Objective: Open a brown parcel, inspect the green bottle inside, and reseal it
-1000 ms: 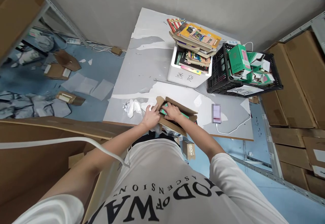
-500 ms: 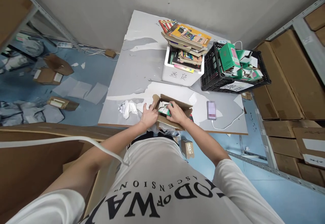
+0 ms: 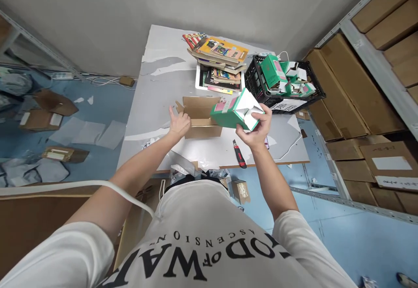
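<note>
My right hand (image 3: 256, 127) grips a green carton (image 3: 225, 116) by its white, torn-open end. The carton is raised and tilted over the right part of an open cardboard box (image 3: 202, 132). At the box's left side is my left hand (image 3: 179, 123), its fingers curled on the edge and its thumb stretched out. The box's flaps stand open, and the visible inside is bare cardboard. To the right of the box, a red and black utility knife (image 3: 239, 154) lies on the table with its blade showing.
A white bin (image 3: 197, 79) heaped with books stands at the back of the table (image 3: 153, 87). Beside it is a black crate (image 3: 253, 76) of opened green cartons. A phone (image 3: 267, 142) lies partly behind my right wrist. Shelves of cardboard boxes (image 3: 346, 92) line the right.
My right hand has lifted the green carton out of the cardboard box, up and to the right. The cardboard box sits further from me, and the utility knife is now in plain view.
</note>
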Demonstrator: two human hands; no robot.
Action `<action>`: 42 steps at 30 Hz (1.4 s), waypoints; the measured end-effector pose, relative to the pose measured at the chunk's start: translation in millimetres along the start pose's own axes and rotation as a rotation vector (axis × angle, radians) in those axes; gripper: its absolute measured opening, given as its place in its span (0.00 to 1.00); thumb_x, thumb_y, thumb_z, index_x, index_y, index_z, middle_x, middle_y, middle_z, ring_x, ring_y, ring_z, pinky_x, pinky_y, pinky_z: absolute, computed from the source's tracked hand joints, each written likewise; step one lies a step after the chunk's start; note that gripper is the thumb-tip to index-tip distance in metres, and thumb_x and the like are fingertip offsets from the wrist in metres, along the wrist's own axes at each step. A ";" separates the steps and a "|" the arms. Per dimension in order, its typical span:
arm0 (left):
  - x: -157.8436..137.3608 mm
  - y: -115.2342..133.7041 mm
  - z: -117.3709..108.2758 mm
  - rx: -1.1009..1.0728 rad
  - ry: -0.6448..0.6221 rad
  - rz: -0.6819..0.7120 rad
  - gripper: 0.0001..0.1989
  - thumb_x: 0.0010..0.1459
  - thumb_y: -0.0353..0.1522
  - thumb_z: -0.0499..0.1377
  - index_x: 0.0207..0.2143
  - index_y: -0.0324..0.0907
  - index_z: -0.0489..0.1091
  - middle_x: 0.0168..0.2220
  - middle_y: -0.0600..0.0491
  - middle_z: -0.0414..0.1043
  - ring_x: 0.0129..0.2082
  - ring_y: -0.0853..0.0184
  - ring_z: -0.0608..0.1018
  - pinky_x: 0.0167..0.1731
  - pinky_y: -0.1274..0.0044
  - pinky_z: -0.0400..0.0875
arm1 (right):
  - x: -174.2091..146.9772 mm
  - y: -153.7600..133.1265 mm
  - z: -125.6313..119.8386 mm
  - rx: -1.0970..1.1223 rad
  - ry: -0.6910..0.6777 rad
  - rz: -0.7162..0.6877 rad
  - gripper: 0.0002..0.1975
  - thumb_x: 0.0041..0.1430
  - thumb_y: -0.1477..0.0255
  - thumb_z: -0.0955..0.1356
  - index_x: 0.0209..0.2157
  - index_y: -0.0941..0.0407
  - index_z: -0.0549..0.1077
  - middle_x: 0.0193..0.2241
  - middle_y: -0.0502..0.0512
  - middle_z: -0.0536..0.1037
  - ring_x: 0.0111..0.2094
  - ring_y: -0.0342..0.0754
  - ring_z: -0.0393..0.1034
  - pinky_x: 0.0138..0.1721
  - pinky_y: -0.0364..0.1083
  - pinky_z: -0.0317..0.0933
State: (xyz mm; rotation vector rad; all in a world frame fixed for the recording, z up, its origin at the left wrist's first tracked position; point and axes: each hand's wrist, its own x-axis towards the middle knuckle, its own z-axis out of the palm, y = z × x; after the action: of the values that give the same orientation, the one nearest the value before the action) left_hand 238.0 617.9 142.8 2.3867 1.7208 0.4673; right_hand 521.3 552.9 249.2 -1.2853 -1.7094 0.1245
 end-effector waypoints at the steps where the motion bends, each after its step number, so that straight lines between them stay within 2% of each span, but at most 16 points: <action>1: 5.5 -4.7 1.8 0.000 0.002 -0.002 0.18 0.55 0.22 0.47 0.33 0.39 0.77 0.33 0.43 0.74 0.48 0.51 0.70 0.58 0.44 0.25 | -7.5 2.3 -4.8 -0.008 0.002 0.001 0.24 0.42 0.63 0.70 0.42 0.52 0.60 0.54 0.63 0.58 0.59 0.64 0.56 0.53 0.65 0.56; 4: 11.1 -18.6 7.9 0.024 0.004 -0.003 0.19 0.57 0.23 0.45 0.34 0.38 0.76 0.35 0.41 0.73 0.49 0.51 0.70 0.59 0.45 0.24 | -39.3 11.4 -5.2 -0.035 -0.043 0.040 0.24 0.40 0.65 0.71 0.39 0.52 0.60 0.51 0.64 0.61 0.56 0.64 0.60 0.52 0.63 0.58; 9: -8.1 -31.0 15.8 0.086 -0.039 0.000 0.21 0.58 0.23 0.43 0.38 0.36 0.75 0.41 0.36 0.72 0.54 0.49 0.66 0.57 0.43 0.25 | -99.6 13.6 7.1 0.018 -0.181 0.142 0.22 0.38 0.69 0.72 0.36 0.52 0.60 0.48 0.64 0.65 0.54 0.64 0.63 0.51 0.63 0.60; 13: -16.8 -26.2 20.1 0.046 -0.060 -0.050 0.19 0.56 0.24 0.45 0.40 0.36 0.75 0.41 0.36 0.72 0.56 0.48 0.63 0.59 0.44 0.24 | -138.6 2.9 -4.2 0.028 -0.210 0.139 0.22 0.39 0.68 0.73 0.36 0.51 0.61 0.49 0.65 0.64 0.55 0.64 0.62 0.51 0.63 0.60; 15: -14.3 -20.3 20.4 0.056 -0.068 -0.050 0.20 0.53 0.23 0.48 0.45 0.35 0.73 0.44 0.35 0.72 0.58 0.47 0.61 0.58 0.44 0.22 | -151.9 2.5 -6.2 0.008 -0.194 0.128 0.22 0.40 0.68 0.72 0.37 0.51 0.60 0.49 0.64 0.64 0.54 0.63 0.63 0.50 0.62 0.62; 17: -10.4 -14.9 17.5 0.092 -0.087 -0.024 0.24 0.52 0.25 0.50 0.52 0.33 0.68 0.50 0.33 0.69 0.61 0.46 0.59 0.58 0.44 0.21 | -160.1 8.6 2.0 0.011 -0.175 0.116 0.22 0.41 0.69 0.72 0.38 0.51 0.60 0.49 0.65 0.65 0.54 0.61 0.64 0.49 0.61 0.63; 21: -12.0 -9.2 1.4 0.129 -0.159 0.015 0.34 0.53 0.31 0.54 0.62 0.32 0.55 0.60 0.33 0.60 0.65 0.46 0.52 0.60 0.46 0.25 | -163.0 30.9 40.7 0.030 -0.197 0.113 0.21 0.42 0.73 0.71 0.38 0.53 0.60 0.47 0.65 0.65 0.53 0.59 0.65 0.49 0.59 0.64; 23: -22.3 -4.7 -7.5 0.124 -0.151 0.034 0.35 0.55 0.35 0.55 0.63 0.34 0.52 0.63 0.33 0.54 0.67 0.45 0.49 0.59 0.45 0.27 | -161.2 40.2 59.8 0.024 -0.250 0.129 0.20 0.42 0.74 0.71 0.38 0.54 0.61 0.48 0.66 0.65 0.54 0.59 0.64 0.51 0.59 0.64; 25: -39.4 5.8 -11.7 0.069 -0.103 0.112 0.34 0.56 0.38 0.56 0.63 0.37 0.54 0.65 0.36 0.51 0.67 0.45 0.47 0.60 0.45 0.30 | -159.8 46.6 73.1 0.029 -0.322 0.140 0.20 0.42 0.74 0.71 0.38 0.54 0.61 0.49 0.66 0.65 0.55 0.58 0.63 0.52 0.58 0.63; 27: -59.0 24.0 -8.1 -0.051 -0.082 0.247 0.30 0.58 0.41 0.55 0.61 0.41 0.58 0.64 0.38 0.54 0.67 0.48 0.52 0.62 0.49 0.38 | -159.3 50.8 80.2 0.040 -0.390 0.143 0.19 0.43 0.74 0.70 0.39 0.54 0.62 0.49 0.66 0.65 0.56 0.57 0.63 0.52 0.57 0.63; 29: -74.6 47.0 2.8 -0.207 -0.119 0.345 0.30 0.58 0.43 0.56 0.59 0.41 0.60 0.61 0.40 0.60 0.63 0.52 0.61 0.63 0.57 0.48 | -159.1 53.5 82.1 0.052 -0.441 0.138 0.19 0.45 0.73 0.70 0.40 0.54 0.62 0.50 0.67 0.65 0.57 0.57 0.62 0.53 0.57 0.62; 32: -80.4 77.5 24.9 -0.410 -0.113 0.210 0.38 0.54 0.45 0.60 0.62 0.37 0.55 0.61 0.37 0.60 0.61 0.52 0.64 0.58 0.62 0.62 | -156.4 54.2 78.0 0.082 -0.498 0.103 0.20 0.47 0.70 0.71 0.42 0.55 0.62 0.52 0.68 0.64 0.58 0.57 0.60 0.54 0.58 0.60; 34: -74.6 88.3 36.8 -0.516 -0.136 0.118 0.36 0.55 0.43 0.59 0.61 0.37 0.56 0.59 0.38 0.63 0.58 0.52 0.67 0.54 0.62 0.66 | -152.2 51.7 72.8 0.094 -0.518 0.083 0.21 0.48 0.66 0.71 0.42 0.55 0.62 0.54 0.70 0.62 0.59 0.58 0.58 0.55 0.59 0.59; 38: -64.2 89.1 46.3 -0.626 -0.153 0.036 0.24 0.60 0.38 0.53 0.57 0.39 0.61 0.52 0.43 0.70 0.49 0.58 0.74 0.49 0.65 0.71 | -143.0 42.8 62.0 0.058 -0.496 0.108 0.19 0.52 0.62 0.70 0.42 0.55 0.64 0.55 0.69 0.63 0.59 0.58 0.58 0.55 0.58 0.58; 40: -65.0 84.7 46.6 -0.621 -0.106 0.013 0.21 0.62 0.35 0.50 0.57 0.39 0.61 0.51 0.43 0.70 0.48 0.60 0.75 0.48 0.66 0.71 | -141.3 39.2 57.4 0.027 -0.482 0.119 0.17 0.55 0.64 0.68 0.44 0.56 0.65 0.53 0.68 0.66 0.57 0.56 0.60 0.55 0.57 0.59; 42: -68.0 80.1 46.4 -0.578 -0.027 0.023 0.20 0.63 0.32 0.47 0.57 0.39 0.62 0.53 0.42 0.69 0.51 0.61 0.73 0.50 0.65 0.69 | -141.3 37.0 53.3 -0.019 -0.479 0.104 0.19 0.57 0.65 0.65 0.49 0.58 0.64 0.52 0.68 0.67 0.56 0.55 0.61 0.55 0.56 0.59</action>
State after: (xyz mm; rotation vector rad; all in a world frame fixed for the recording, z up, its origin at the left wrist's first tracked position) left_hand 305.9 530.0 113.4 1.9821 1.3125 0.8026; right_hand 506.2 481.1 112.1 -1.4377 -2.0431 0.5134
